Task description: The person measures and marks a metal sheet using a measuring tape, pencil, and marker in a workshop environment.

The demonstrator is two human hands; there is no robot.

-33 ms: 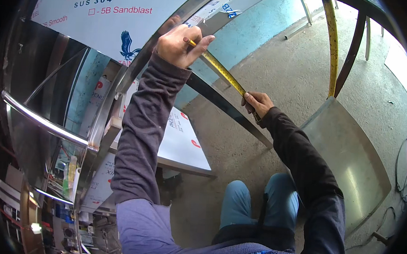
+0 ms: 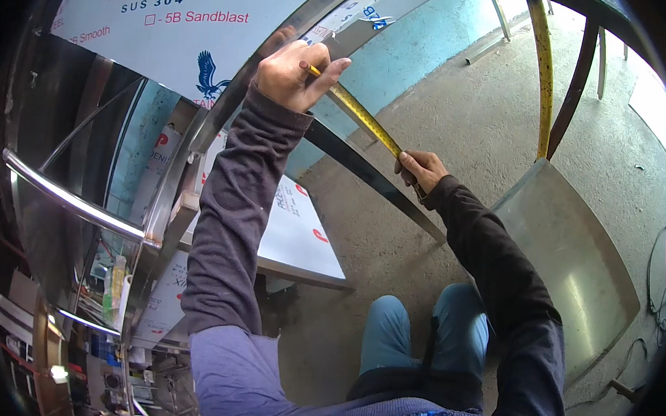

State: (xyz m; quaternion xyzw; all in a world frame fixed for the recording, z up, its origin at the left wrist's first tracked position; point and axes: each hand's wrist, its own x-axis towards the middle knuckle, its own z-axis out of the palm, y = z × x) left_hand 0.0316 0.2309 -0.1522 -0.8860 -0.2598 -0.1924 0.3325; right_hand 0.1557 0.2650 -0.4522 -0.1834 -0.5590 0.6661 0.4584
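My left hand (image 2: pixel 291 76) is closed against the edge of a metal frame (image 2: pixel 237 91), beside the film-covered sheet metal. A thin yellow pencil-like stick with a brown end (image 2: pixel 306 66) pokes out between its thumb and fingers. From there a yellow tape measure blade (image 2: pixel 365 120) runs down to the right, drawn straight. My right hand (image 2: pixel 423 170) grips the blade's lower end, thumb on top; the tape's case is mostly hidden in the palm. Whether the left fingers also pin the blade's upper end cannot be seen.
White film with printing covers a steel sheet (image 2: pixel 169 26) at upper left and a lower panel (image 2: pixel 301 233). A dark metal bar (image 2: pixel 373 176) slants below the tape. At right stands a bare metal plate (image 2: pixel 573 268) near a yellow post (image 2: pixel 541 76). A shiny tube rail (image 2: pixel 82 200) curves at left.
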